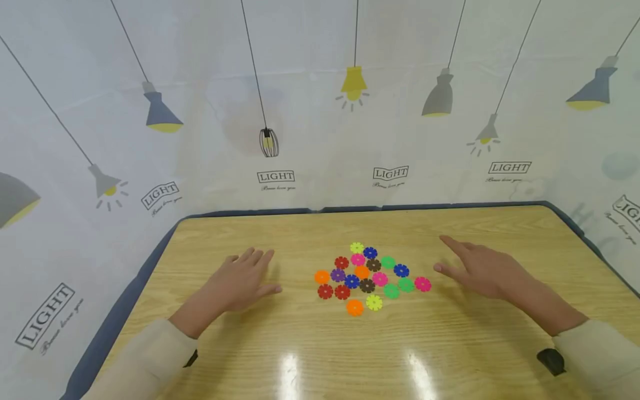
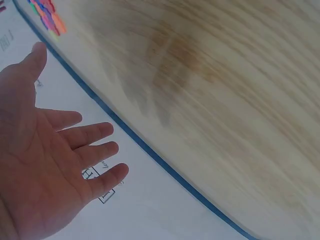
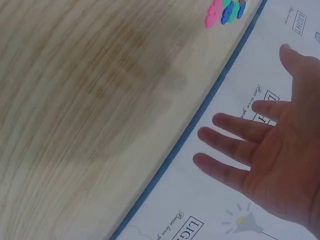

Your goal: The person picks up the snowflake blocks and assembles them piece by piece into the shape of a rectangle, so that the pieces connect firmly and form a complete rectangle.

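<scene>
Several flat, notched plastic discs in many colours lie grouped on the wooden table (image 1: 280,339) in the head view. Among them are an orange disc (image 1: 355,308) at the near side, a pink disc (image 1: 423,284) at the right end and a yellow disc (image 1: 356,248) at the far side. To the left of the group is my left hand (image 1: 242,282), fingers spread and holding nothing. My right hand (image 1: 482,272) hovers on the right, thumb toward the pink disc, its fingers extended and also holding nothing. Both wrist views show the palms bare.
A dark blue edge (image 1: 350,209) borders the table. Behind it and at both sides hangs a white sheet (image 1: 310,55) printed with lamps and LIGHT labels. A small black object (image 1: 551,361) sits at the right cuff.
</scene>
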Demonstrator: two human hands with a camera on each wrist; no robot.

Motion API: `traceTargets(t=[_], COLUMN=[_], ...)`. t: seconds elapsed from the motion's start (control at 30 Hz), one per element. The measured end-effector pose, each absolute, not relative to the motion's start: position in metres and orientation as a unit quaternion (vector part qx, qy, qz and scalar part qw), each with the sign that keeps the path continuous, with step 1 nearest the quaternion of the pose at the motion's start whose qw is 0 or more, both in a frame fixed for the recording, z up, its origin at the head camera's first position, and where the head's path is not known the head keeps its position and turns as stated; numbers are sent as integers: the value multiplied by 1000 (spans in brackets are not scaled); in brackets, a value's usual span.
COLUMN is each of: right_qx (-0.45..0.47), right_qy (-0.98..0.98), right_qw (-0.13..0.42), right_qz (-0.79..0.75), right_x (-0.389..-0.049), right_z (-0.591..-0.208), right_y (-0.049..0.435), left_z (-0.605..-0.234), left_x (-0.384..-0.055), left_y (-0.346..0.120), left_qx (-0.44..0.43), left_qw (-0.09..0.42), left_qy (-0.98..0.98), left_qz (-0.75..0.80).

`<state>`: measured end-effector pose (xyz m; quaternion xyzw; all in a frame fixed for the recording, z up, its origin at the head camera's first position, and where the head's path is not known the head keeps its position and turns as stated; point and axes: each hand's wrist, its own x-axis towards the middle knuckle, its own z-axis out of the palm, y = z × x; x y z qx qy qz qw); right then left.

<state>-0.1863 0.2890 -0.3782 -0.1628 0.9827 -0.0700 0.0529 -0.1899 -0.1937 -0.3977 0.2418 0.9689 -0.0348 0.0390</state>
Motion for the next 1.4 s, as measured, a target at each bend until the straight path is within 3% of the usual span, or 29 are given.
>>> traceTargets(t=[0.37,0.67,0.87,1.2,1.4], right_qx=[-143,-91,-65,-67,-64], right_qy=[957,896,864,823,820], right_qw=[144,238,267,297,306], right_qz=[-209,-365,-422,-479,-480], right_x=[-209,-223,-223,-220,-216], right_z=[-378,-388,-393,-411,-416], right_y=[293,298,299,297,293], left_z=[-396,-406,-410,-413,-416], left_x=[-210,-222,-225,-221,-221], left_y=[-170,-150,-138,-119,-113], left_qx=[218,111,60,-25,-29], left_qw=[51,107,118,221,242], left_qy=[975,957,928,831,815], left_qz=[14,248,349,510,526])
